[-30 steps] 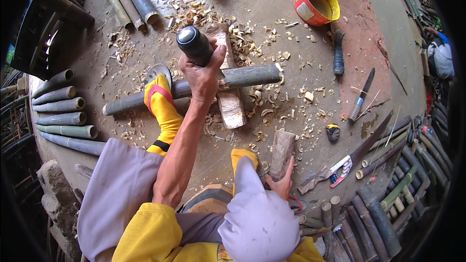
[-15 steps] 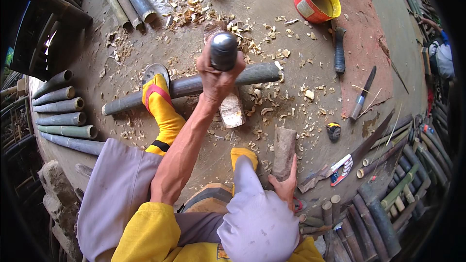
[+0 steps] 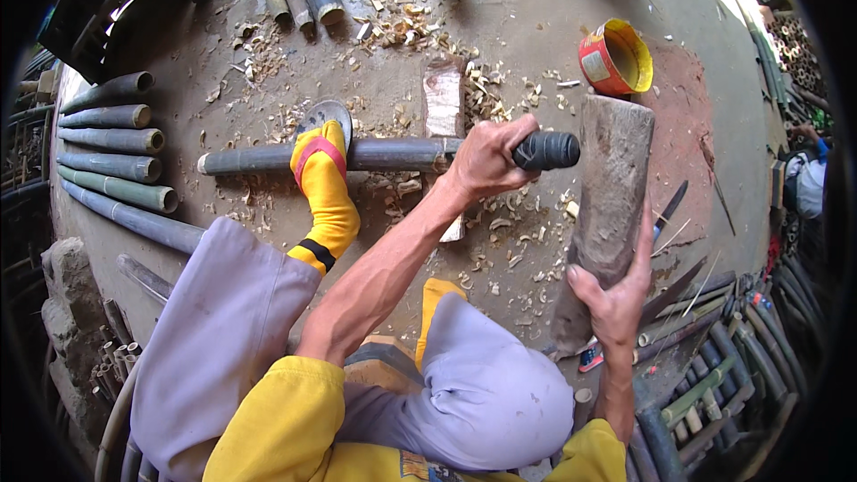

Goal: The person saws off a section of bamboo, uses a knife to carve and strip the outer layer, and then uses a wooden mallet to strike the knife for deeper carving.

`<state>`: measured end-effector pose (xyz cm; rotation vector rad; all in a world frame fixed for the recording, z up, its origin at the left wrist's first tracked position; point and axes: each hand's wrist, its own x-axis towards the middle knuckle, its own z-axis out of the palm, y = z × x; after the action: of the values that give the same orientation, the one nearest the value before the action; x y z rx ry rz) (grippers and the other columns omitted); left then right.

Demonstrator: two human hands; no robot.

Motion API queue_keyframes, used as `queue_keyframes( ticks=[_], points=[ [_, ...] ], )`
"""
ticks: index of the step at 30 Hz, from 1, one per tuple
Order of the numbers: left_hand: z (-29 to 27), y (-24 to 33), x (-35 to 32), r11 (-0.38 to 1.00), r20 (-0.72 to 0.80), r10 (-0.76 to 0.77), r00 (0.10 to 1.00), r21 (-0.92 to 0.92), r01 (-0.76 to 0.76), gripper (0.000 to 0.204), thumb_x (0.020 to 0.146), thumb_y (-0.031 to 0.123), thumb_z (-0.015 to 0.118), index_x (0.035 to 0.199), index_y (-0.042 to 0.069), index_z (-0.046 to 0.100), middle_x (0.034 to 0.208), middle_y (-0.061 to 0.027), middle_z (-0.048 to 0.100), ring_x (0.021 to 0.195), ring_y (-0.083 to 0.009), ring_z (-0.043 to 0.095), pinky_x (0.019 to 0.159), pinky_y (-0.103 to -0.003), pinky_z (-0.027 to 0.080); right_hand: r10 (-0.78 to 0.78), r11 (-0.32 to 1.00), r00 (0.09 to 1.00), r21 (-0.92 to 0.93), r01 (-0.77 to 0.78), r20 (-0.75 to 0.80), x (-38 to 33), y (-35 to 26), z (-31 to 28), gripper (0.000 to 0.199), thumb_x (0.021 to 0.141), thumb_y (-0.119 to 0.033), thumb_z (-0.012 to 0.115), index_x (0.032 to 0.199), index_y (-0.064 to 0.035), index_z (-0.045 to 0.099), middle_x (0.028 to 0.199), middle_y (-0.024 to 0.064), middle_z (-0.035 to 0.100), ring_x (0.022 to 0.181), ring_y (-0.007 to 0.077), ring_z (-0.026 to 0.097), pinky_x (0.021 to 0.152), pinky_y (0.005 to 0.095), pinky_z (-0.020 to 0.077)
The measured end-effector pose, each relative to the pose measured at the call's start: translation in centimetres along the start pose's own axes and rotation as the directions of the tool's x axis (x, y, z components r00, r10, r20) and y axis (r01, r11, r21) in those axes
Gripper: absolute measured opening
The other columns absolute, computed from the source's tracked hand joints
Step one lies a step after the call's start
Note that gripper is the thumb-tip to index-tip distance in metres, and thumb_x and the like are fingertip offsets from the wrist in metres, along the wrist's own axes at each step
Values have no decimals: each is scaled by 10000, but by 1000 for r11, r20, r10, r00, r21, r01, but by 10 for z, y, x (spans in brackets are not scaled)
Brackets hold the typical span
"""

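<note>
Since the earlier frames, the left hand (image 3: 486, 161) has dropped from its raised position and now lies over the bamboo pole (image 3: 268, 159). It is closed around the black handle (image 3: 546, 151) of a tool, which points toward 3 o'clock. The right hand (image 3: 618, 303) has lifted the wooden mallet block (image 3: 609, 205) off the ground; it now stands nearly upright, gripped near its lower end at 4 o'clock from the left hand. The left arm extends straight forward; the right forearm rises from the lower edge. A foot in a yellow sock (image 3: 326, 187) pins the pole at 9 o'clock from the left hand. The dirt floor (image 3: 527, 27) is strewn with wood chips (image 3: 402, 22). Cut bamboo lengths (image 3: 112, 147) lie stacked at 9 o'clock, and a red-and-yellow tin (image 3: 614, 58) sits at 1 o'clock.
</note>
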<state>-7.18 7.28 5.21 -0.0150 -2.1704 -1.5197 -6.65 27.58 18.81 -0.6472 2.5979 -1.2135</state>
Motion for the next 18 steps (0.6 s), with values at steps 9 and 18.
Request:
queue_keyframes(
  ticks=[9, 18],
  points=[
    [9, 1, 5, 1000, 32, -16, 999, 26, 15, 316, 625, 138, 761, 811, 50, 522, 637, -109, 553, 576, -265, 606, 530, -360, 451, -9, 987, 924, 147, 70, -382, -6, 2, -1, 793, 691, -425, 634, 1269, 53, 376, 1118, 191, 491, 1011, 284, 496, 894, 390, 408],
    [2, 1, 5, 998, 30, -60, 998, -17, 61, 299, 628, 132, 700, 796, 52, 466, 623, -131, 544, 557, -297, 579, 521, -383, 440, 12, 999, 964, 42, -1, -267, -11, 7, -9, 967, 638, -251, 659, 1434, 43, 195, 1400, 193, 312, 1285, 284, 330, 1077, 388, 236]
  ],
)
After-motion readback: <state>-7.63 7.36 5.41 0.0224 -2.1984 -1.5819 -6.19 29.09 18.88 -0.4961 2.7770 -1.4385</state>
